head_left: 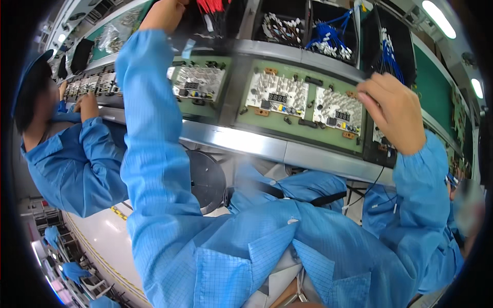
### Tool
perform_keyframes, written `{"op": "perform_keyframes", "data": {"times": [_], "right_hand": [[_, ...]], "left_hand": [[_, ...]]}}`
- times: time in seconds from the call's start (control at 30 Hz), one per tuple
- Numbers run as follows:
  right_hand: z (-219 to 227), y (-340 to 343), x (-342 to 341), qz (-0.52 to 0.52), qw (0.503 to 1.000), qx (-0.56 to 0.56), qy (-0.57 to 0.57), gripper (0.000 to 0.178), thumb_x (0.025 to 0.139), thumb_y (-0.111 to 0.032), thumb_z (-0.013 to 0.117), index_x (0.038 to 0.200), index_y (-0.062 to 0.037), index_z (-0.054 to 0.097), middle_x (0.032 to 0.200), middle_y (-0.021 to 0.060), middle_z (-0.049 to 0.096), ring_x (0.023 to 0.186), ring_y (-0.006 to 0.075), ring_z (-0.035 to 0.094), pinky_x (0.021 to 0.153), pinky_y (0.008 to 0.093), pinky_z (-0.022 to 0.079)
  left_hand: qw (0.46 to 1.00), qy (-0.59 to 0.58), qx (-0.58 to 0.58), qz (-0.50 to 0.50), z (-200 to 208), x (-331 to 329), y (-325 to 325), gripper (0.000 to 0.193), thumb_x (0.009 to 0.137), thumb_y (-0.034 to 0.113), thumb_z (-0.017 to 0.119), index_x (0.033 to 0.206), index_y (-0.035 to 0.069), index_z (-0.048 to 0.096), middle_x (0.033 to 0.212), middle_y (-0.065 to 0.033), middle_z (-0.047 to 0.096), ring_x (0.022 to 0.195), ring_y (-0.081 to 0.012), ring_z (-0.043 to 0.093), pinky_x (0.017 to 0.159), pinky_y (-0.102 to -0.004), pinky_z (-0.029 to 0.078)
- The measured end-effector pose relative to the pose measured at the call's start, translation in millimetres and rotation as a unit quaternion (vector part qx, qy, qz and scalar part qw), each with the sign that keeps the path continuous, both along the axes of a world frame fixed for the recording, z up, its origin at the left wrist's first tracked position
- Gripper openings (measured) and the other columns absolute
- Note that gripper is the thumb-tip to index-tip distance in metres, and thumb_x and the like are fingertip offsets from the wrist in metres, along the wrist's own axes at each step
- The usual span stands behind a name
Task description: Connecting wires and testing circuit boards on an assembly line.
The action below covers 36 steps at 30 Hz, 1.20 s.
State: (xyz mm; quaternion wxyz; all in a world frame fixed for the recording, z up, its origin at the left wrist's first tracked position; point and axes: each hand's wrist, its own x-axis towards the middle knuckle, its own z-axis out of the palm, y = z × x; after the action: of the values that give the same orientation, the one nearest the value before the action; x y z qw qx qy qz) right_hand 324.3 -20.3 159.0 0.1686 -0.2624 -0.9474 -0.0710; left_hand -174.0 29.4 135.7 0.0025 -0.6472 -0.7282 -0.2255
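My left hand (pixel 163 15) reaches up to the top edge of the head view, beside a bundle of red wires (pixel 209 6) in a dark bin. Its fingers curl but are partly cut off, so its grip is unclear. My right hand (pixel 394 110) hovers over the right end of a green fixture plate (pixel 303 131), thumb and fingertips drawn close together. Whatever they may pinch is too small to make out. On that plate sit two white circuit boards, a left one (pixel 277 96) and a right one (pixel 337 110), each with a dark digit display and many pale connectors.
Another plate with a white board (pixel 197 82) lies to the left. Behind the metal rail stand black bins with brown-and-white wires (pixel 281 28), blue wires (pixel 331 38) and more blue cables (pixel 390 54). At far left a co-worker (pixel 77 154) in blue works on boards. A round stool (pixel 205 182) stands below the bench.
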Motion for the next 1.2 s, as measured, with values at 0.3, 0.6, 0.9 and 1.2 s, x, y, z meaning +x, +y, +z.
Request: {"op": "perform_keyframes", "data": {"times": [0.3,0.6,0.9,1.2], "right_hand": [[33,-74,85,-0.104,0.984,-0.075,0.121,0.019,0.077,-0.001,0.066,0.095,-0.0021,0.065,0.082,0.0118,0.06,0.069,0.0286,0.055,0.065,0.036,0.044],[40,-106,169,-0.316,0.931,-0.054,0.175,0.013,0.092,0.0,0.053,0.101,0.0024,0.063,0.088,0.0103,0.055,0.076,0.017,0.052,0.069,0.0262,0.04],[67,-96,110,-0.182,0.982,0.001,0.057,0.014,0.083,-0.001,0.059,0.096,0.0005,0.064,0.085,0.013,0.061,0.079,0.0276,0.056,0.074,0.0337,0.042],[40,-58,29,0.003,0.99,-0.121,0.066,0.011,0.075,-0.004,0.064,0.085,-0.0027,0.066,0.072,0.0102,0.059,0.068,0.029,0.056,0.061,0.0372,0.043]], "left_hand": [[0.988,0.105,-0.056,0.098,-119,-222,98,0.04,0.08,0.026,0.071,0.113,0.007,0.061,0.112,-0.0195,0.065,0.108,-0.038,0.06,0.092,-0.044,0.047],[0.964,0.116,0.007,0.238,-81,-166,82,0.035,0.084,0.039,0.065,0.108,0.014,0.069,0.105,-0.0144,0.068,0.102,-0.0341,0.063,0.087,-0.044,0.049],[0.948,0.073,0.164,0.264,-63,-125,46,0.029,0.089,0.043,0.059,0.106,0.023,0.071,0.098,-0.0115,0.07,0.094,-0.0337,0.066,0.08,-0.0447,0.051],[0.927,-0.082,0.32,0.178,-15,-114,19,0.028,0.091,0.03,0.053,0.098,0.009,0.07,0.078,-0.015,0.067,0.074,-0.0265,0.065,0.067,-0.039,0.047]]}}
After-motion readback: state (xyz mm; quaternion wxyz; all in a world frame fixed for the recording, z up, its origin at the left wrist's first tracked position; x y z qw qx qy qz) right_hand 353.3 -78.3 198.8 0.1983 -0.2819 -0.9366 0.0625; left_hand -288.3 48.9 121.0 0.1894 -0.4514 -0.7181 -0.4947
